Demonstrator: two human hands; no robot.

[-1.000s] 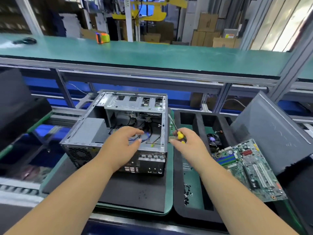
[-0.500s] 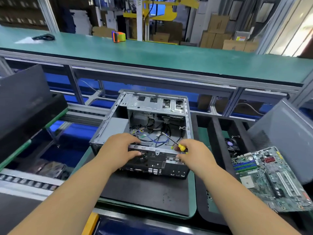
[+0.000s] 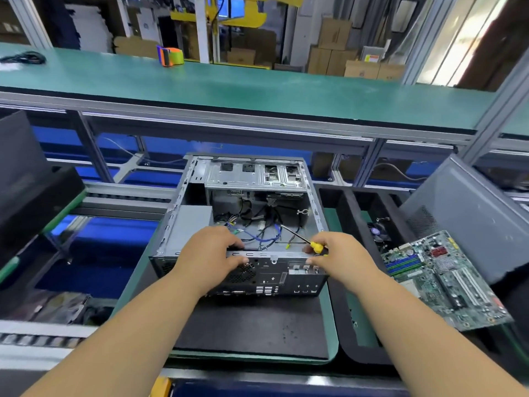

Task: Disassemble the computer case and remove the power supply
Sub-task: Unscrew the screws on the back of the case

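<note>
We have the computer case [image 3: 243, 224] open on its side, and the motherboard [image 3: 446, 279] already lies to its right. The grey power supply [image 3: 191, 224] is still inside at the case's left. Our left hand [image 3: 211, 256] grips the case's near rim with curled fingers; our right hand [image 3: 340, 259] grips the rim too, pinching a screwdriver [image 3: 303, 239].

Your left hand [image 3: 209, 257] grips the near rear edge of the open case [image 3: 286, 270], fingers curled over its rim. Your right hand [image 3: 339, 257] grips the same edge while holding a screwdriver [image 3: 303, 239], its shaft angled into the case over loose cables [image 3: 257, 233].
</note>
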